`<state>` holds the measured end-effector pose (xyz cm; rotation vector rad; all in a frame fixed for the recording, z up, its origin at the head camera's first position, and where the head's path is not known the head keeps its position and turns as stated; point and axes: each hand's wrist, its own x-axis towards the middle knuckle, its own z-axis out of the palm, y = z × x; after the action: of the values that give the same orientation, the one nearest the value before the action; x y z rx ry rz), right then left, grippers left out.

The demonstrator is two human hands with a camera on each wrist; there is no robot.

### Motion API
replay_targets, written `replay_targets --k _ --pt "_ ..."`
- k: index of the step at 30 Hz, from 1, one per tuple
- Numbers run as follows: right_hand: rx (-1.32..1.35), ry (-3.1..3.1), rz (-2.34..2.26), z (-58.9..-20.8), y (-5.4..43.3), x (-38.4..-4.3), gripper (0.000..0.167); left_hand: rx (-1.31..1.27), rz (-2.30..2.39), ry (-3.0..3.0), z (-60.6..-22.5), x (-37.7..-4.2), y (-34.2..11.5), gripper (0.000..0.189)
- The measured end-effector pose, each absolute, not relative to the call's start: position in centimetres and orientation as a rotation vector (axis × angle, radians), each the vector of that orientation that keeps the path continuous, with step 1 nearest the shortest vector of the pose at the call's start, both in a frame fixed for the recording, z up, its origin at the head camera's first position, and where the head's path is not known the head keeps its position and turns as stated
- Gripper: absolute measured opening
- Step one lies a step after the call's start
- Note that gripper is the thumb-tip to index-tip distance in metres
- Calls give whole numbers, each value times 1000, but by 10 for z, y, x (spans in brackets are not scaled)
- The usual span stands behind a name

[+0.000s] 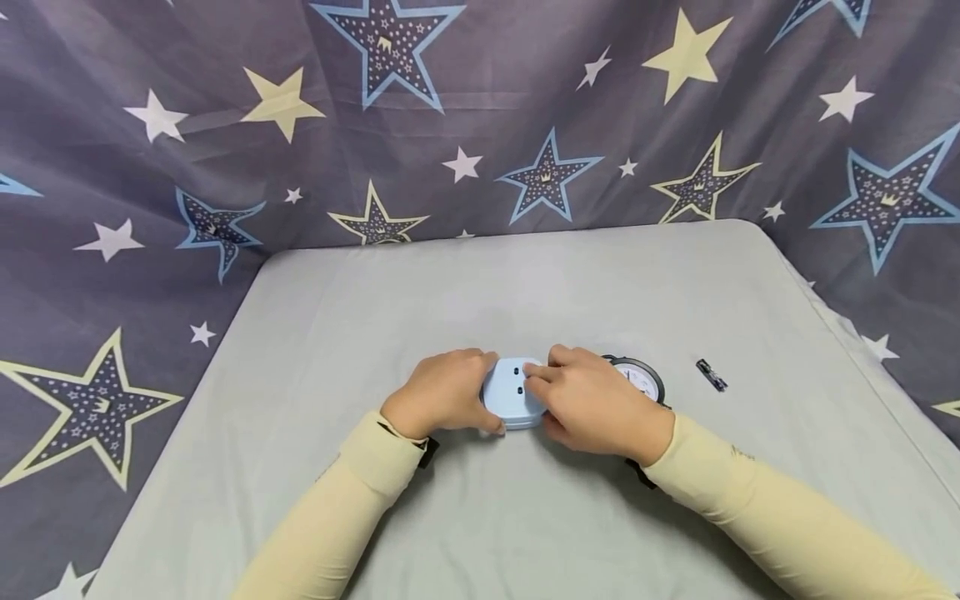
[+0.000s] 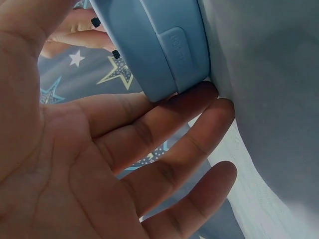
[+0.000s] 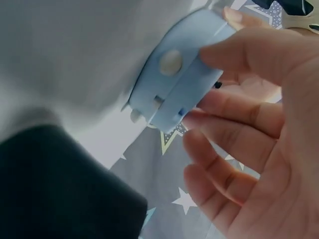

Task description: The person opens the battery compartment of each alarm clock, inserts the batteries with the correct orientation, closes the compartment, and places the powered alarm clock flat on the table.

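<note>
As I see it from here, the left hand (image 1: pixel 448 392) and right hand (image 1: pixel 596 404) pinch the blue case (image 1: pixel 507 405) between them — 2 black pegs (image 1: pixel 520 390) show, its right end hides under the right hand. Beyond that hand, a dial (image 1: pixel 636 379) is partly covered; the case's raised lettering (image 2: pixel 178 47) I can't read.

Directions are taken from the middle of the head view. At four o'clock there is a round white dial (image 1: pixel 641 377) with dark rim, of which only a part shows. At three o'clock from it, well apart, a small dark piece (image 1: pixel 711 375) lies slantwise on the pale grey cloth (image 1: pixel 450 292); I cannot tell what it is. Toward twelve hangs a dark grey curtain (image 1: pixel 510 108), printed with stars: a blue-outlined star (image 1: pixel 390 50) near eleven, a plain yellow star (image 1: pixel 686 57) between one and two.
</note>
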<state>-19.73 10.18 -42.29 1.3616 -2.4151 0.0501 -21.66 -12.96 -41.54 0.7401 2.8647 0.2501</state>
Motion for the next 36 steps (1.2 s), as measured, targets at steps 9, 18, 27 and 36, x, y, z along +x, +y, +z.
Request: replay_targets --k 9,18,27,36 --pt "1427 -2456 -43 -415 95 -206 23 751 280 2875 -416 -217 -130 63" --pt "1356 -2584 358 -426 117 -210 44 941 327 2835 -426 -222 -133 106" --pt "1307 -2591 565 -426 132 -214 40 1085 487 2758 -428 -223 -133 100" --pt "1247 -2573 570 -421 149 -217 26 1103 488 2882 -423 -224 -137 88"
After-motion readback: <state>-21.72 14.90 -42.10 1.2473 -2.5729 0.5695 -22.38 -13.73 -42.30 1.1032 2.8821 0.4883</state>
